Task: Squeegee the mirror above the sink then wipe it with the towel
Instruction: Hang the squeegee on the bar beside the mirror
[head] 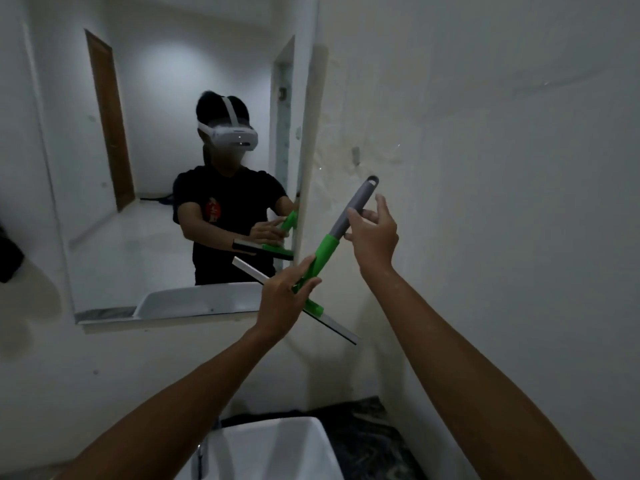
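Observation:
A squeegee (327,245) with a green neck, grey handle and long white blade hangs tilted in front of the mirror's lower right corner. My left hand (282,299) grips its green neck just above the blade. My right hand (372,230) is at the grey handle with fingers spread, thumb touching it, not closed around it. The mirror (138,150) fills the upper left and reflects a person in a headset holding the squeegee. No towel is in view.
A white sink (304,445) with a metal tap (200,459) sits below on a dark marbled counter (367,431). A small wall hook (355,155) is right of the mirror. A dark object (8,254) hangs at the left edge.

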